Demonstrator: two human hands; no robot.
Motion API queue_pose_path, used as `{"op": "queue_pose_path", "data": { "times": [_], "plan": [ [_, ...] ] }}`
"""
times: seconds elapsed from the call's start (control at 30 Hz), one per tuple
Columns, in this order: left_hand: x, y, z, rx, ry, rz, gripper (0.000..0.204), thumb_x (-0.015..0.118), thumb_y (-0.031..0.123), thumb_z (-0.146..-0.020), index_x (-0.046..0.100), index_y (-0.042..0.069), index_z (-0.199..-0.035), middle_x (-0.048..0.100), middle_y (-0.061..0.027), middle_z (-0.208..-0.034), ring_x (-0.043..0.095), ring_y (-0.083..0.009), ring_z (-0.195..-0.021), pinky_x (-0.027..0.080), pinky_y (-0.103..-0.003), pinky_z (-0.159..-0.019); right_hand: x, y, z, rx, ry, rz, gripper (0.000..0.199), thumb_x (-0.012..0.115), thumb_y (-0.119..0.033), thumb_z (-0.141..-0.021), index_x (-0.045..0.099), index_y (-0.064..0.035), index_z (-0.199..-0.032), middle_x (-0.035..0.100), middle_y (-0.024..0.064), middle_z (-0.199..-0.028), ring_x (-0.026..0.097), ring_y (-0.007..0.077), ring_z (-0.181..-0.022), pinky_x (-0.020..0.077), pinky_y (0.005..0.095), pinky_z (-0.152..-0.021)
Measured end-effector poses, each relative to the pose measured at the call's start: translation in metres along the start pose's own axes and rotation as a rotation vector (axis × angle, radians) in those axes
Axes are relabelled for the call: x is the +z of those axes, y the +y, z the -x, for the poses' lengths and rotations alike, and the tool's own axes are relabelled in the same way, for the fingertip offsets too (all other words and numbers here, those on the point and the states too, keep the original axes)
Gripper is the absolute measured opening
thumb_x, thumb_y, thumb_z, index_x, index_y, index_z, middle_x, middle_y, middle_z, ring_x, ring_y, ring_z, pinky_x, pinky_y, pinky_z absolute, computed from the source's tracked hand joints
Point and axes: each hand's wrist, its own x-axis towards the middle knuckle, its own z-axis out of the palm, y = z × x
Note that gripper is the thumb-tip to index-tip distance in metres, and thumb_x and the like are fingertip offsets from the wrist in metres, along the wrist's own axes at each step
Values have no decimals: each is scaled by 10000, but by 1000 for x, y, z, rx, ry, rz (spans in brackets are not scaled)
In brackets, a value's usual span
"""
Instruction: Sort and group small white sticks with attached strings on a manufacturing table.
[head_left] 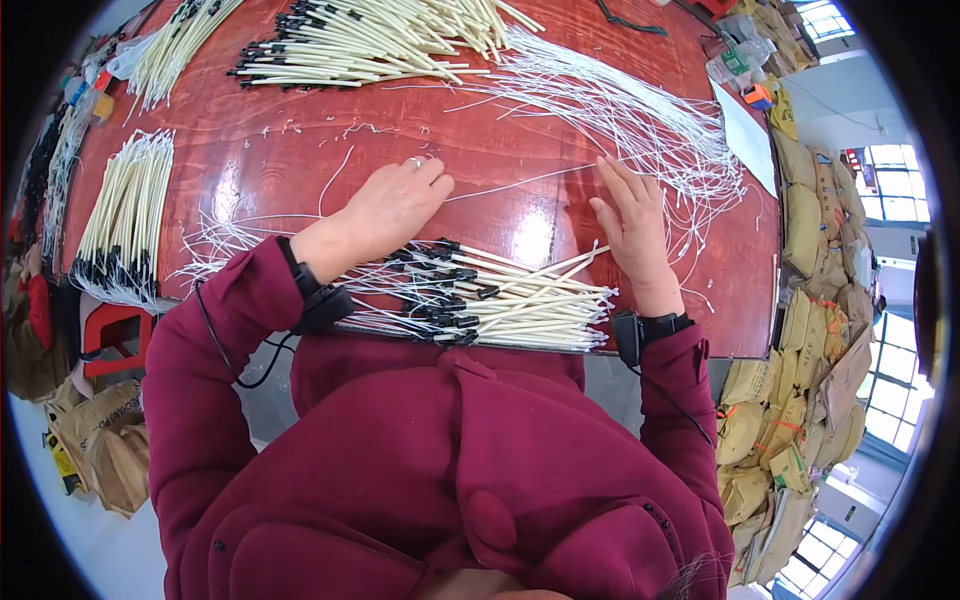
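A thin white cord stretches across the red table between my hands. My left hand, with a ring on it, is closed, its fingertips at the cord's left end. My right hand is open, with fingers stretched up and thumb apart; the cord reaches its index fingertip. Close to my body, below both hands, lies a bundle of pale yellow sticks with black ends and white cords trailing left. Beyond my right hand spreads a loose heap of white cords.
A large pile of pale sticks with black ends lies at the far side. More stick bundles sit left and far left. A white sheet and a plastic bottle are at the right edge. Stacked sacks stand right.
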Motion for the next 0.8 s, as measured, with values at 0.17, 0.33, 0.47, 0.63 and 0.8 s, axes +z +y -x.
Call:
{"op": "queue_pose_path", "data": {
  "times": [0.17, 0.33, 0.47, 0.63, 0.8],
  "plan": [
    [-5, -6, 18, -4, -23, -35, 224, 617, 11, -766, 544, 35, -976, 544, -128, -1000, 588, -317, -978, 521, -409, -745, 14, -13, -12, -37, -92, 18, 523, 702, -177, -884, 585, -55, -1379, 570, 109, -1420, 528, 323, -1173, 414, 436, -1019],
    [-6, -12, 26, -76, 7, -49, 198, 604, 24, -814, 524, 36, -995, 552, -140, -976, 595, -329, -943, 503, -428, -765, 25, -5, -5, -48, -200, 20, 521, 675, -220, -896, 582, -44, -1378, 553, 113, -1443, 510, 326, -1218, 398, 435, -1049],
    [-4, -32, 31, -288, 10, 85, 141, 598, 49, -878, 527, 43, -1000, 575, -144, -925, 609, -358, -907, 507, -452, -747, 18, -4, -4, -63, -242, -10, 530, 658, -249, -897, 581, -38, -1378, 553, 113, -1446, 509, 327, -1233, 389, 432, -1063],
    [-10, -37, 32, -353, 9, 154, 98, 590, 95, -929, 535, 56, -999, 593, -149, -906, 614, -382, -888, 506, -480, -742, 16, -5, 0, -16, -268, -6, 555, 654, -251, -897, 560, -34, -1398, 524, 127, -1470, 491, 340, -1252, 376, 440, -1080],
    [-7, -40, 34, -329, -13, 127, 101, 592, 109, -930, 541, 63, -1003, 596, -149, -929, 611, -386, -898, 501, -487, -750, 13, -12, -14, -35, -175, 32, 586, 647, -283, -909, 533, -31, -1426, 492, 139, -1491, 475, 359, -1260, 368, 451, -1089]
  ]
}}
